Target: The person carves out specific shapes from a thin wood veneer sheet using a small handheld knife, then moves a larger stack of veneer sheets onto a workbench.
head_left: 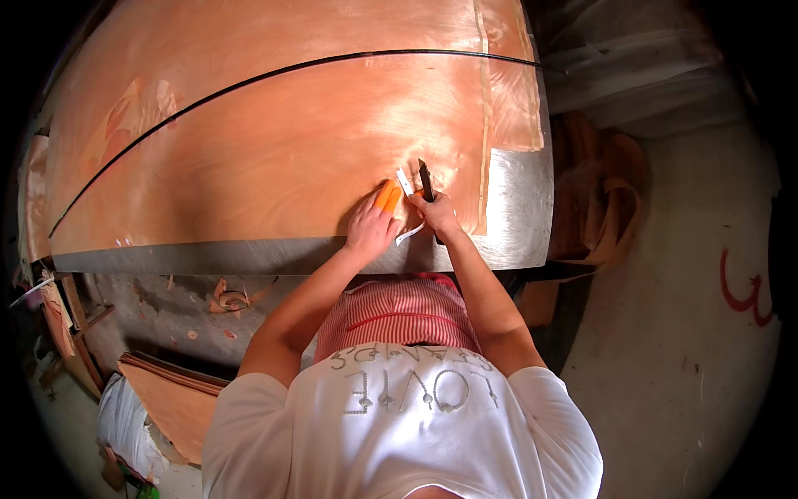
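Note:
A thin orange-brown sheet, like wood veneer [274,166], lies spread over a metal-topped table [519,195]. Near its front right part, my left hand [372,223] rests with fingers stretched forward, two of them in orange finger covers. My right hand [438,214], just beside it, is closed around a slim black tool that looks like a utility knife [426,179], pointing away from me. Between the hands runs a narrow white strip [404,181], apparently tape or paper; a loose white end curls below, near the sheet's front edge. Whether my right fingers also pinch the strip is hidden.
A long thin black rod [291,68] arches across the sheet. Crumpled brown sheet scraps [611,200] hang off the table's right side. At lower left are stacked brown sheets [166,395] and a white plastic bag [125,424].

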A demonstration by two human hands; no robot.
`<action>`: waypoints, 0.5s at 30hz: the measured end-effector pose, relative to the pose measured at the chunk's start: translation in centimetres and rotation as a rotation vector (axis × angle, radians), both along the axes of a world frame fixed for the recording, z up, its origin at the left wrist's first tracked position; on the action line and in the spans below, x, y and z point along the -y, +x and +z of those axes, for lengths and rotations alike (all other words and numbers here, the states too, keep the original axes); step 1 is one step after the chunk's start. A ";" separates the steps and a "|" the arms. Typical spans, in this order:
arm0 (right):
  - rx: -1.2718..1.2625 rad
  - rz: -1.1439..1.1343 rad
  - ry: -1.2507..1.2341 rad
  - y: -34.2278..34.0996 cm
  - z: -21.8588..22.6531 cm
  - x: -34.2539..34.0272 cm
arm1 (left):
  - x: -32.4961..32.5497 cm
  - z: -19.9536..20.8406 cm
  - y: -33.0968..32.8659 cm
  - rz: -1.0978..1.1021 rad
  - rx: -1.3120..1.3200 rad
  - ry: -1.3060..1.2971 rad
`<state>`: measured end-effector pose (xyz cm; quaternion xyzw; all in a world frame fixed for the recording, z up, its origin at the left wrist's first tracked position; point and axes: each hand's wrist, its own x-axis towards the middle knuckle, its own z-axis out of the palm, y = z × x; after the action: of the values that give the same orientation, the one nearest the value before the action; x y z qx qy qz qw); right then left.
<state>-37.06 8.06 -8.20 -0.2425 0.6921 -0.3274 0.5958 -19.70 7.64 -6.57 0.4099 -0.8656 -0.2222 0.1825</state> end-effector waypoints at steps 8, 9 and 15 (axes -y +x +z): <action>0.098 0.059 0.047 -1.3 0.9 -2.2 | 2.1 -0.2 -1.9 -0.131 0.411 -0.132; -0.071 0.187 -0.114 -2.1 -0.2 -2.9 | 2.1 -0.2 -2.3 -0.151 0.445 -0.139; 0.001 0.343 0.006 -5.4 1.7 -1.9 | 2.4 0.4 -2.1 -0.184 0.520 -0.134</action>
<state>-42.47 9.96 -6.48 -0.3551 0.6412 -0.2190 0.6441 -21.79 5.23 -6.15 0.3599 -0.9297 -0.0675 -0.0401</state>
